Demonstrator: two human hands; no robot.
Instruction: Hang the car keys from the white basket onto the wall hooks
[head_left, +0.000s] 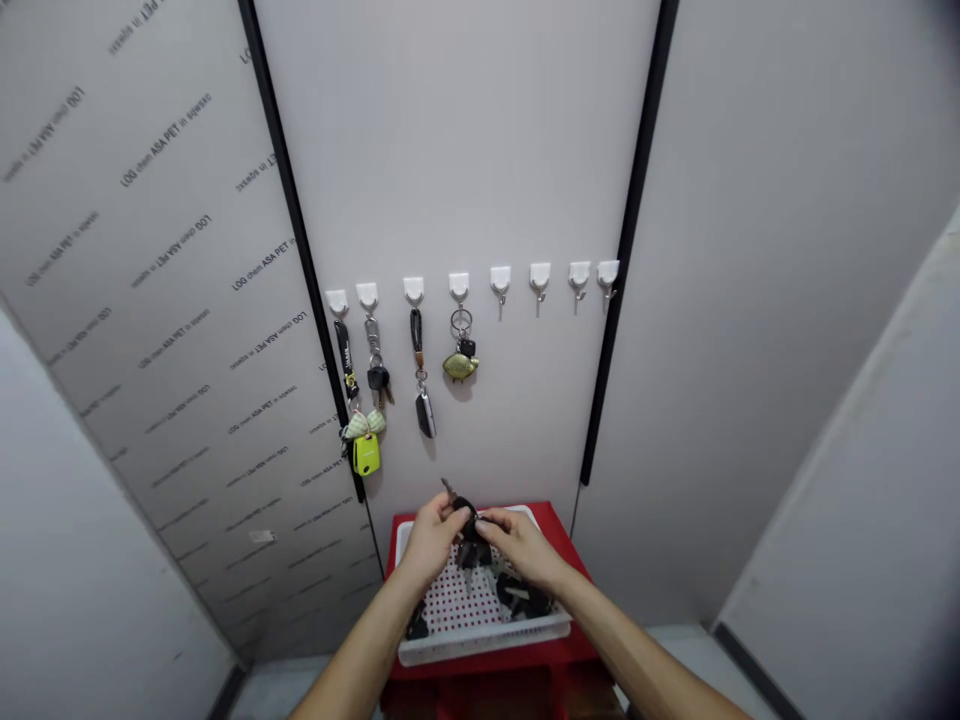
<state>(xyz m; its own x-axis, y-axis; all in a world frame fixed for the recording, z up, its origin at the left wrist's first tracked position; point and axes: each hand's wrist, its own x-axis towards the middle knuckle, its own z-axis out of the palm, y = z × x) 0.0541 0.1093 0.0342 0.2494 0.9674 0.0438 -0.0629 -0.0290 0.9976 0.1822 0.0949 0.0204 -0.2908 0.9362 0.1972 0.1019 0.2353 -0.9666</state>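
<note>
My left hand (431,540) and my right hand (519,545) meet over a white perforated basket (480,640), both pinching a bunch of black keys (469,530) with a small metal key sticking up. More black keys (521,597) lie in the basket. On the wall above runs a row of white hooks (480,285). The first hooks from the left carry a key with a yellow-green fob (366,452), a black key (377,378), a strap with a car fob (424,410) and a ring with a brass fish (460,365). The hooks to the right are bare.
The basket rests on a red stool or stand (559,520) against the white wall. Black vertical strips (300,250) frame the wall panel; a film-covered panel with printed text (150,280) stands at the left.
</note>
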